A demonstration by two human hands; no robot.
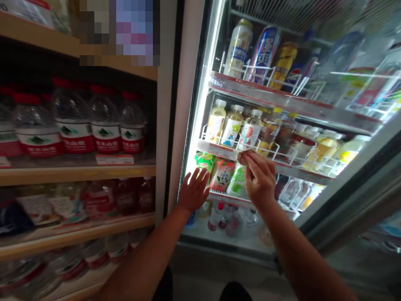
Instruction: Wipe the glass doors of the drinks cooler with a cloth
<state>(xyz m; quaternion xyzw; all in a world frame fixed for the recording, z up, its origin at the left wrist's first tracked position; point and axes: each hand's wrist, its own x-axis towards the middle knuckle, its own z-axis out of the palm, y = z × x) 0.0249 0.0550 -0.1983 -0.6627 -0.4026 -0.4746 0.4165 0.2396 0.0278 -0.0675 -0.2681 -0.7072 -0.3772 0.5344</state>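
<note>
My left hand [194, 191] is open, fingers spread, in front of the lower drinks row at the cooler's left side. Nearest to it are a green-labelled drink [204, 161] and a red-labelled drink [222, 175]. My right hand [260, 175] is closed in a pinch at the front rail [219, 149] of the shelf above. A small pale bit shows at its fingertips, too unclear to name. Just above those fingers stands a clear bottle with a pink fruit label [250, 130]. Beside my right wrist is another green-labelled drink [236, 180], partly hidden.
Tall cans [263, 54] stand behind wire guards on the upper cooler shelf. Red-capped bottles [216, 216] sit at the cooler's bottom. The door frame [341, 167] slants along the right. To the left, a wooden shelf [78, 173] holds red-capped water bottles [105, 125].
</note>
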